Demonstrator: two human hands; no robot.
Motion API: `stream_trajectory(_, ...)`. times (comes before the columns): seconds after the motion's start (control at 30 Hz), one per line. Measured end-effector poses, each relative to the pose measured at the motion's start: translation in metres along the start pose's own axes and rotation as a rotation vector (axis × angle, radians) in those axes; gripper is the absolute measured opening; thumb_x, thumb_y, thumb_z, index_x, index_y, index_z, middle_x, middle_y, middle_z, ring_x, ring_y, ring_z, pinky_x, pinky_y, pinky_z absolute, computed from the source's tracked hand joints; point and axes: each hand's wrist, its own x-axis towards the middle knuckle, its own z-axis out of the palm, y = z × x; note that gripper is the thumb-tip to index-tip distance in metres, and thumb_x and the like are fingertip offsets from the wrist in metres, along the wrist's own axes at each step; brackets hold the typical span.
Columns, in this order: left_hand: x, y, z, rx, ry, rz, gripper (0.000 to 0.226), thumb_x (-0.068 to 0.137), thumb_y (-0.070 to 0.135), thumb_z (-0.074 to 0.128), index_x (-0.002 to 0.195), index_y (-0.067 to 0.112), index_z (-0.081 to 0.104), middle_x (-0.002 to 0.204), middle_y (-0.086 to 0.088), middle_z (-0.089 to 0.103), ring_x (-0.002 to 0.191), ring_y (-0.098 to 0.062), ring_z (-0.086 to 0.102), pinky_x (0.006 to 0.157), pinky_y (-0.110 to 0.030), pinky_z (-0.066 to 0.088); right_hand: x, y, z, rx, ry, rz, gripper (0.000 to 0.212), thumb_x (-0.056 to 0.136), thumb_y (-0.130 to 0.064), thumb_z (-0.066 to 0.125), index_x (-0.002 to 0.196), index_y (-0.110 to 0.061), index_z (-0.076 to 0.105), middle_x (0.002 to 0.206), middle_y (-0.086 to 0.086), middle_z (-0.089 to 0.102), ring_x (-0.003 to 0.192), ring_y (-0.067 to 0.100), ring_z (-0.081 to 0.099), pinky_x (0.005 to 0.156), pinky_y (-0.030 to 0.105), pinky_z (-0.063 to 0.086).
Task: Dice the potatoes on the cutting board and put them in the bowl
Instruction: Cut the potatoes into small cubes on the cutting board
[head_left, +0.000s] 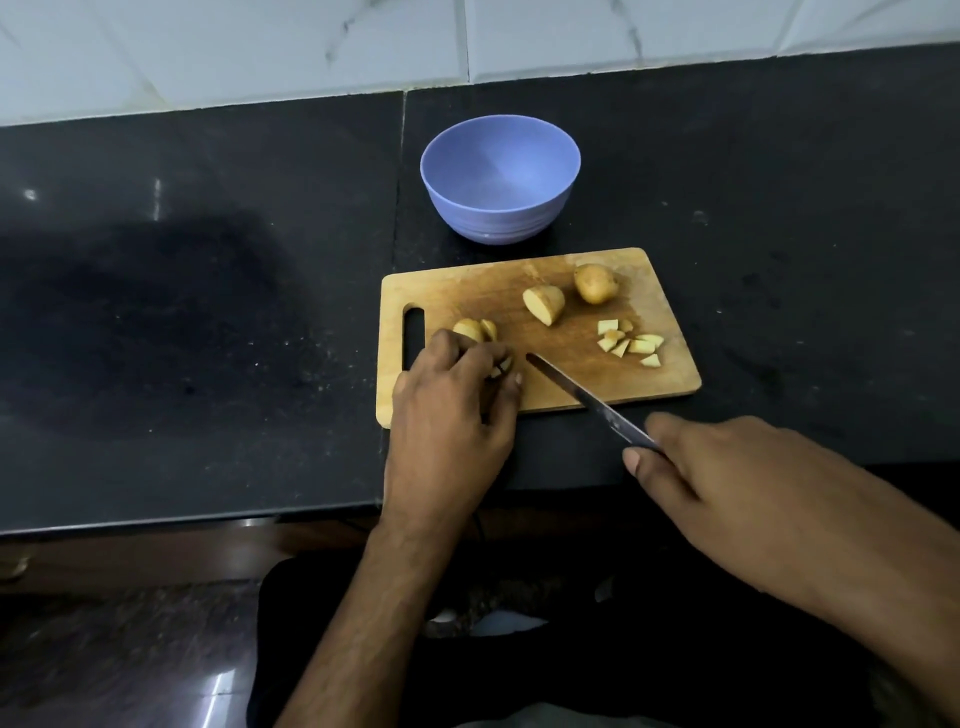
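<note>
Left hand (457, 400) grip curled round potato pieces (475, 330) on cutting board (566, 384); right hand (727, 478) grip clasping knife (582, 392), blade slanted beside. Half potato (544, 304), whole potato (595, 283), dice (628, 343) rightward; bowl (500, 179) behind, on dark surface (208, 312).

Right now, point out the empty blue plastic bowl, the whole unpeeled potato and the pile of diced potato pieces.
blue plastic bowl (566, 174): head view, right inner wall.
whole unpeeled potato (595, 283): head view, middle of its skin.
pile of diced potato pieces (629, 343): head view, a central piece.
</note>
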Motion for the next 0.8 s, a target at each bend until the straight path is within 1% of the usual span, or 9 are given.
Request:
stream_trajectory(0.13,-0.001,0.004,0.002,-0.035,0.032,-0.026,0.018,0.095,0.03,0.068,0.109,0.02,0.074,0.1,0.01,0.06,0.092,-0.012,0.06,0.077,-0.047,0.054,0.003,0.007,-0.002,0.001,0.035,0.029,0.034,0.099,-0.058,0.025,0.083,-0.031,0.04,0.07,-0.008,0.054,0.062,0.005,0.052,0.052,0.028,0.038)
stream_trajectory(0.2,-0.002,0.009,0.004,-0.019,0.048,-0.022,0.016,0.096,0.026,0.068,0.107,0.016,0.074,0.099,0.006,0.061,0.089,-0.014,0.061,0.077,-0.047,0.055,0.002,0.01,-0.003,0.01,0.055,0.035,0.033,0.099,-0.058,0.026,0.088,-0.032,0.043,0.069,-0.008,0.054,0.061,0.004,0.052,0.052,0.028,0.037)
stream_trajectory(0.27,-0.002,0.014,0.007,0.009,0.047,-0.007,0.016,0.096,0.024,0.068,0.105,0.013,0.074,0.098,0.003,0.061,0.087,-0.016,0.061,0.076,-0.046,0.055,0.0,0.014,-0.004,0.018,0.067,0.04,0.034,0.099,-0.057,0.026,0.088,-0.031,0.044,0.068,-0.007,0.055,0.06,0.004,0.053,0.051,0.027,0.037)
stream_trajectory(0.37,0.003,0.024,0.013,-0.002,0.019,0.014,0.014,0.097,0.025,0.066,0.103,0.014,0.072,0.097,0.004,0.059,0.086,-0.016,0.059,0.076,-0.045,0.054,-0.004,0.021,-0.005,0.05,0.088,0.067,0.035,0.099,-0.058,0.026,0.088,-0.03,0.046,0.066,-0.006,0.056,0.058,0.005,0.054,0.051,0.027,0.037)
stream_trajectory(0.5,0.018,0.043,0.026,-0.068,-0.023,0.047,0.016,0.098,0.026,0.064,0.11,0.018,0.072,0.101,0.007,0.058,0.09,-0.012,0.057,0.078,-0.04,0.053,-0.01,0.031,-0.009,0.123,0.11,0.105,0.034,0.098,-0.057,0.028,0.081,-0.031,0.041,0.065,-0.004,0.057,0.051,0.004,0.055,0.052,0.025,0.042)
stream_trajectory(0.57,0.024,0.052,0.034,-0.104,-0.036,0.075,0.019,0.099,0.024,0.063,0.113,0.017,0.072,0.103,0.007,0.061,0.092,-0.011,0.058,0.08,-0.039,0.052,-0.013,0.033,-0.011,0.142,0.113,0.119,0.035,0.098,-0.057,0.028,0.081,-0.031,0.041,0.064,-0.004,0.056,0.051,0.005,0.056,0.052,0.025,0.044)
stream_trajectory(0.67,0.028,0.061,0.043,-0.137,-0.004,0.1,0.02,0.101,0.018,0.059,0.116,0.013,0.071,0.107,0.003,0.066,0.096,-0.011,0.061,0.083,-0.037,0.053,-0.017,0.037,-0.013,0.142,0.122,0.131,0.035,0.098,-0.057,0.027,0.079,-0.03,0.04,0.064,-0.005,0.055,0.052,0.005,0.054,0.051,0.023,0.039)
stream_trajectory(0.8,0.025,0.062,0.044,-0.157,0.053,0.085,0.02,0.102,0.016,0.057,0.117,0.013,0.07,0.107,0.005,0.066,0.096,-0.009,0.061,0.082,-0.03,0.052,-0.019,0.039,-0.011,0.133,0.13,0.132,0.037,0.099,-0.057,0.027,0.076,-0.029,0.037,0.064,-0.005,0.054,0.054,0.006,0.053,0.05,0.023,0.035)
